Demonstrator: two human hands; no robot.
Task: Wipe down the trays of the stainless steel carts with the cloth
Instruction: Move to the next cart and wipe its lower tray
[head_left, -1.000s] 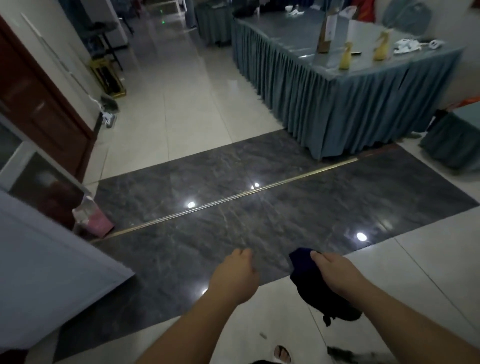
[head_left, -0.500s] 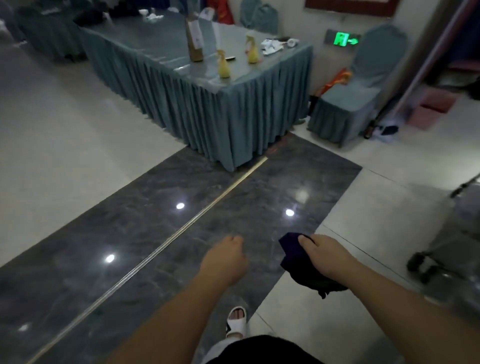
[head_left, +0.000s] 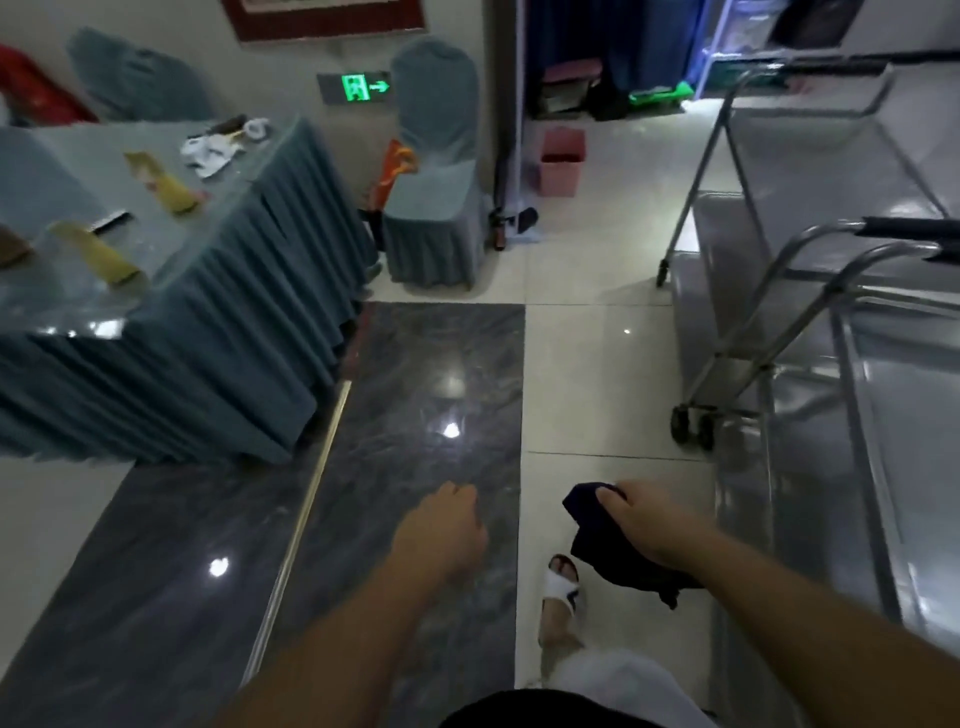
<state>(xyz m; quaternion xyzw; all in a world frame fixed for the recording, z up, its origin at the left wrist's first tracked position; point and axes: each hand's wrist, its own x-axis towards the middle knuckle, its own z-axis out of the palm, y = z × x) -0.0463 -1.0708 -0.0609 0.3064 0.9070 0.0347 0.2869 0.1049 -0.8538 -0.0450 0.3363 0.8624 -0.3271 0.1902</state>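
Note:
My right hand (head_left: 647, 525) grips a dark navy cloth (head_left: 602, 553) that hangs below it, over the pale floor tiles. My left hand (head_left: 441, 535) is curled into a loose fist with nothing in it, over the dark marble strip. Two stainless steel carts stand at the right: the near cart (head_left: 852, 395), with shiny trays and a black-capped handle, is just right of my right hand; the far cart (head_left: 810, 135) stands behind it. The cloth touches neither cart.
A table with a blue-grey skirt (head_left: 218, 332) at the left carries yellow spray bottles and small items. A covered chair (head_left: 436, 197) and a pink bin (head_left: 561, 161) stand by the far wall. My sandalled foot (head_left: 561, 587) is on the tiles below the cloth.
The view has swung to the right: the skirted table slid to the left and the steel carts came fully into view. Both hands keep their pose, the cloth still held.

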